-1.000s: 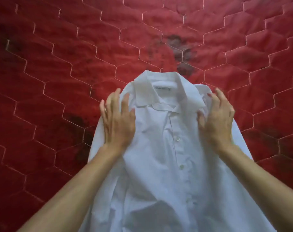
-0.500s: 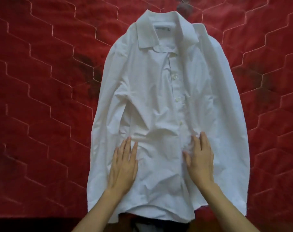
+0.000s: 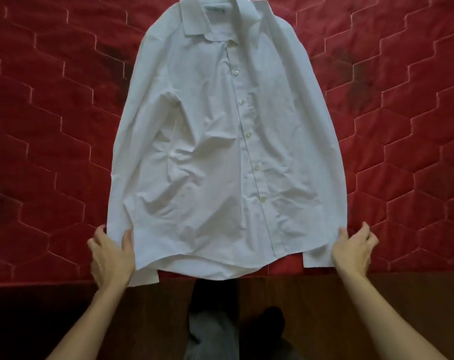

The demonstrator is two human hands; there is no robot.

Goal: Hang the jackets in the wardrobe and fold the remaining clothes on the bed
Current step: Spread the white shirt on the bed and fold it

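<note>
Red quilted bedspread (image 3: 52, 157) stitched in pale hexagons, filling nearly the whole view, darker smudges here and there. Below its near edge, a brown floor (image 3: 311, 302) with grey trouser legs (image 3: 210, 331) and a dark foot (image 3: 271, 320) seen from above.

Spread flat on the bedspread, front up — white long-sleeved shirt (image 3: 220, 152), collar (image 3: 210, 24) at the far side, hem nearest the edge of the bed. Buttoned down the placket, a row of small pale buttons (image 3: 248, 136) running from collar towards hem. Creased across the middle and on the left half. Sleeves lying along both sides of the body, cuffs down by the hem.

Left hand (image 3: 111, 255) at the lower left corner, thumb on top of the cloth and fingers curled at its outer edge — pinching the left sleeve's cuff end. Right hand (image 3: 353, 250) at the lower right corner, against the right cuff, fingers bent and loosely gathered; cannot tell whether gripping the cloth or only touching its edge.

Both forearms bare, reaching in from the bottom corners.
</note>
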